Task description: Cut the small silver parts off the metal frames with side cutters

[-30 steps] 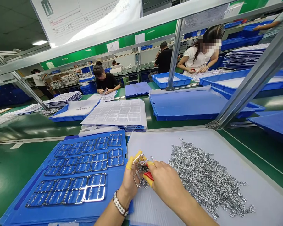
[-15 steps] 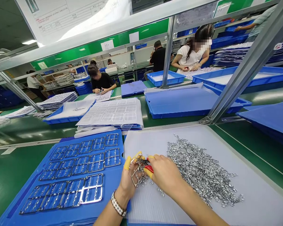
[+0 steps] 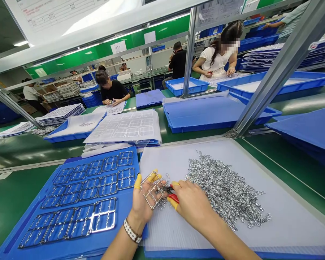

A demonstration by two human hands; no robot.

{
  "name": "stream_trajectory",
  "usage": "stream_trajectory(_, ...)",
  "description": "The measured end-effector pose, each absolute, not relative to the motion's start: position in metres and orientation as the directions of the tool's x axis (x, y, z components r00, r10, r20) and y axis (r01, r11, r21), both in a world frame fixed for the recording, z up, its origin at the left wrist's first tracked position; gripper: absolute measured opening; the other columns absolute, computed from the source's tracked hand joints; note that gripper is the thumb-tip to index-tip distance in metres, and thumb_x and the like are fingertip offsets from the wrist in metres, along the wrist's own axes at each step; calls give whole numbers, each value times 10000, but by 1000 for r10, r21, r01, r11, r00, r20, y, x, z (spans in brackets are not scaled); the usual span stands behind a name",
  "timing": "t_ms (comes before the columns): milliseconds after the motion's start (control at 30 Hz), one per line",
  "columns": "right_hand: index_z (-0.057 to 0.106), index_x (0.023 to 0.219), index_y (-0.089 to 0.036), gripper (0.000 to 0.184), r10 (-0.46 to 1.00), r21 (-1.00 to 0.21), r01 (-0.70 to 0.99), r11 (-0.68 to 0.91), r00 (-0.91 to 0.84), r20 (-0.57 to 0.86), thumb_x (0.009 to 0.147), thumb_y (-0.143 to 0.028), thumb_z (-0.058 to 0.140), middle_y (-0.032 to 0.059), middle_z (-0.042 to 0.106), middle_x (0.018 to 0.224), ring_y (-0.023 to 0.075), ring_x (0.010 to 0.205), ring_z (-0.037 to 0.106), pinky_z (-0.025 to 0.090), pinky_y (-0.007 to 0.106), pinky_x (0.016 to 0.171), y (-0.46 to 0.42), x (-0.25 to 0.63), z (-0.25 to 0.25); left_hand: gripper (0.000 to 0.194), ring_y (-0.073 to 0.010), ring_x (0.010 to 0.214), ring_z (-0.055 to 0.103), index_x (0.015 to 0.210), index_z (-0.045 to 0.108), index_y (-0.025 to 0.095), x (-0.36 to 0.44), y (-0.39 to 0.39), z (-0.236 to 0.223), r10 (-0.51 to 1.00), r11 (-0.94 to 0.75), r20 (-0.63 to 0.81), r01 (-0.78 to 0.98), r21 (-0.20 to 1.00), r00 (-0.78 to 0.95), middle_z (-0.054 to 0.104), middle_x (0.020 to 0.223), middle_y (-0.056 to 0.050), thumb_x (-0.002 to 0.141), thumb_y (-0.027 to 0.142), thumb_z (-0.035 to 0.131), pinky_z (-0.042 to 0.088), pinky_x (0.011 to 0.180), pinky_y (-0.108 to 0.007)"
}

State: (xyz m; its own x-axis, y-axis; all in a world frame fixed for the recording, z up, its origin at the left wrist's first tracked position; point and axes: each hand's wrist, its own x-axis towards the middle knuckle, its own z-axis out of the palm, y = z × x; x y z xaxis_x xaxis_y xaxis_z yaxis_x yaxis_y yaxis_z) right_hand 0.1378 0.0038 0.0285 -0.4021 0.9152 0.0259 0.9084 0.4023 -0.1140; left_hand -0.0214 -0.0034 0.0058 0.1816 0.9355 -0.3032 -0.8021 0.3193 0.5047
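Note:
My left hand (image 3: 141, 202), with yellow finger covers and a patterned wristband, holds a small metal grid frame (image 3: 147, 199) tilted on its fingers. Red-handled pliers (image 3: 173, 198) are gripped in my right hand (image 3: 192, 202), their dark jaws at the frame's right side. Part of the jaws blends into small shiny metal links (image 3: 161, 205) lying beneath. A large heap of the same links (image 3: 224, 191) spreads to the right on a white sheet (image 3: 176, 234). On the left, similar metal frames (image 3: 103, 215) with links across them lie in three rows on a blue sheet (image 3: 126, 206).
A metal post (image 3: 271, 72) slants up on the right. Beyond the bench edge stand a blue tray (image 3: 203, 112), a stack of white sheets (image 3: 124, 126) and another blue tray (image 3: 67, 134). Several co-workers sit farther back, one in a white top (image 3: 212, 59).
The frame in my left hand now lies more openly across the fingers, and the pliers have shifted to its lower right side. The whole view has moved slightly.

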Motion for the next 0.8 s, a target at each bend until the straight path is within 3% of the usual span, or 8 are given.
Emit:
stream_trajectory(467, 623, 889, -162, 151, 910, -112, 903, 414, -415, 19, 835, -275, 538, 109, 653, 863, 274, 849, 615, 410, 374, 713, 4, 126, 28, 531, -248, 1061, 571, 1132, 635, 169, -15, -8, -2, 952, 230, -305, -717, 658, 26, 616, 1179, -108, 828, 576, 478, 472, 783, -308)
stream_trajectory(800, 637, 909, -155, 153, 910, -131, 902, 411, -415, -3, 824, -256, 559, 108, 657, 860, 289, 856, 617, 420, 392, 718, -1, 124, 37, 537, -265, 1059, 579, 1131, 637, 180, -19, -5, -1, 953, 175, -302, -763, 622, -28, 626, 1146, -107, 817, 586, 479, 487, 803, -356)
